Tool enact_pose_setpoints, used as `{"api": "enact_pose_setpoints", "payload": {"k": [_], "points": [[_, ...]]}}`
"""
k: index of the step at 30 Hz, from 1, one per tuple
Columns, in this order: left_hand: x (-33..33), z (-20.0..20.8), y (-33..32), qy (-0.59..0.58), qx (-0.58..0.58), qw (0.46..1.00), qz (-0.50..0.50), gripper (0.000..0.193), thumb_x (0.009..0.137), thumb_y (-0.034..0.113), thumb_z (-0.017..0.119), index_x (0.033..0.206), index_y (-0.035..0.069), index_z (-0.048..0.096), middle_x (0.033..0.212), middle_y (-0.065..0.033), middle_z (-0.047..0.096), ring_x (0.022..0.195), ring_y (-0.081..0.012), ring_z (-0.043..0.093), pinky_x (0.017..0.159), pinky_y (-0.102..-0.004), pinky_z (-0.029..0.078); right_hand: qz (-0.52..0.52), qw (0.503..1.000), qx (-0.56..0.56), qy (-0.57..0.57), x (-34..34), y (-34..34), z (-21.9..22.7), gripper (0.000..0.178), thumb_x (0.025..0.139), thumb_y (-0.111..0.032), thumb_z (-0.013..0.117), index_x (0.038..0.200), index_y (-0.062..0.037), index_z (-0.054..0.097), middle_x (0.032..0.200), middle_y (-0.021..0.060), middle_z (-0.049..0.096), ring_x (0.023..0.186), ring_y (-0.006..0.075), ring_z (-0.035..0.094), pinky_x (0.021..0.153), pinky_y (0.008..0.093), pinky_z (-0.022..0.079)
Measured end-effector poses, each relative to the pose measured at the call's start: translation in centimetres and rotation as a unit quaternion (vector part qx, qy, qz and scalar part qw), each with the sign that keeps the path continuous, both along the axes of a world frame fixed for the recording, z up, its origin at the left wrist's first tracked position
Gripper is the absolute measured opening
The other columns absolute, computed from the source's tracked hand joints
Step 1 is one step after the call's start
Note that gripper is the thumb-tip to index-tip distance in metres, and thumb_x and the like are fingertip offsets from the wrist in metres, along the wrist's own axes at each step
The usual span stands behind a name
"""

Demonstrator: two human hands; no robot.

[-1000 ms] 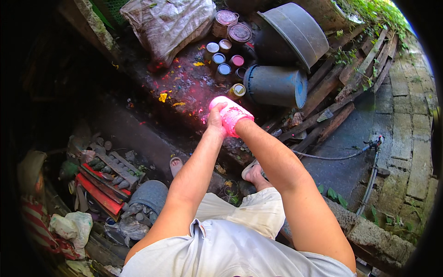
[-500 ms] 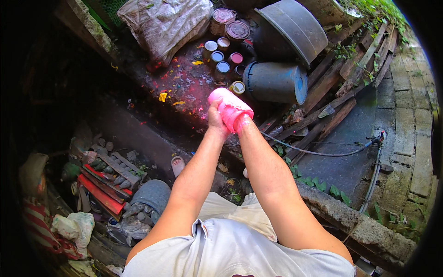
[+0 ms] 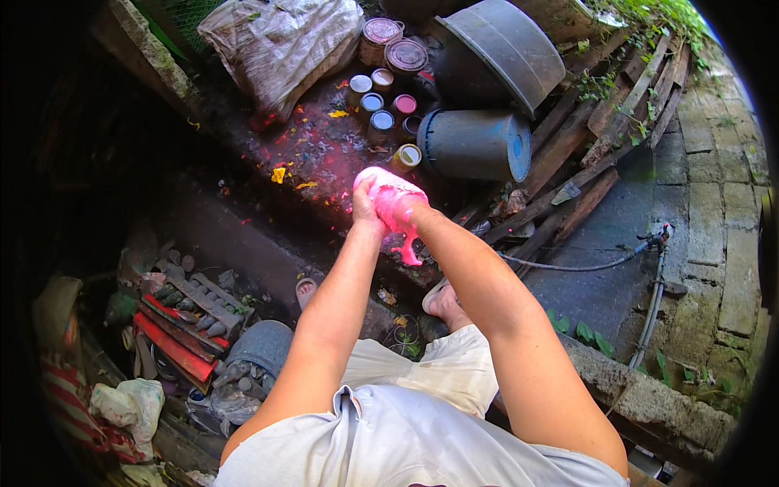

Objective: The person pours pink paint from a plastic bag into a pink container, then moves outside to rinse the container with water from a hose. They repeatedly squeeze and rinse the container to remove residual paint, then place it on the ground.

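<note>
Out in front of me I hold a bright pink, paint-coated cylindrical container, tipped with its mouth toward me. My left hand is wrapped round its near left side. At the mouth is my right hand, smeared with the same pink; its fingers are hidden in or behind the container and the paint. A thick strand of pink paint hangs down below the right wrist.
Several small paint cans stand beyond my hands, beside a dark bucket on its side and a large grey tub. A pale sack lies far left. Wooden planks and a hose are at right; clutter at left.
The container has come slightly left and down in the view. My right forearm has swung outward at the elbow, and a pink strand now hangs from the mouth. My right foot has come into view.
</note>
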State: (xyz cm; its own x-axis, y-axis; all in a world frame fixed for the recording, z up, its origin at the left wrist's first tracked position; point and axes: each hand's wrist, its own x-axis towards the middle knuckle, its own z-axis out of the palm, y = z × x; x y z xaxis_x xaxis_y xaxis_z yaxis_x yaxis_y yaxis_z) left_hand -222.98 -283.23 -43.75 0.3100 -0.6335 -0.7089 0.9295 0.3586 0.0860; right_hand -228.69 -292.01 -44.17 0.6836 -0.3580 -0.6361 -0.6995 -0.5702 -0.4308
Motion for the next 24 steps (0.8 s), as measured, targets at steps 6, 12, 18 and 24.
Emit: {"api": "enact_pose_setpoints", "payload": {"k": [6,12,18,24], "points": [[-0.7,0.5,0.4,0.001,0.022,0.999,-0.033,0.049,0.091,0.034,0.073,0.127,0.002,0.064,0.117,-0.0178,0.074,0.106,-0.0386,0.073,0.103,-0.0556,0.057,-0.118,0.987,0.091,-0.059,-0.9,0.9,-0.1,0.052,0.109,-0.035,0.038,0.153,-0.0154,0.056,0.159,0.0015,0.058,0.146,0.0239,0.052,0.115,0.0472,0.043],[-1.8,-4.2,-0.2,-0.021,0.081,0.995,-0.047,0.047,0.092,0.029,0.075,0.127,0.001,0.062,0.115,-0.0182,0.074,0.101,-0.0365,0.074,0.101,-0.0547,0.059,-0.461,0.767,0.390,-0.219,-0.9,3.0,-0.4,0.053,0.109,-0.035,0.038,0.154,-0.0148,0.056,0.159,0.0022,0.057,0.146,0.0243,0.052,0.115,0.0475,0.043],[-1.5,0.8,0.4,-0.003,-0.047,0.998,-0.044,0.053,0.090,0.032,0.076,0.130,0.002,0.060,0.115,-0.0162,0.071,0.106,-0.0336,0.073,0.101,-0.0522,0.059,-0.589,0.549,0.508,-0.306,0.2,2.9,-0.1,0.053,0.109,-0.036,0.038,0.154,-0.0143,0.056,0.159,0.0028,0.057,0.146,0.0248,0.052,0.115,0.0477,0.042],[-1.2,1.4,0.5,-0.007,-0.121,0.992,0.034,0.054,0.093,0.035,0.072,0.133,0.002,0.062,0.122,-0.0156,0.073,0.114,-0.0340,0.071,0.108,-0.0508,0.056,-0.626,0.390,0.574,-0.356,1.5,2.8,0.2,0.054,0.109,-0.036,0.038,0.155,-0.0138,0.056,0.160,0.0035,0.057,0.147,0.0252,0.052,0.115,0.0479,0.042]]}}
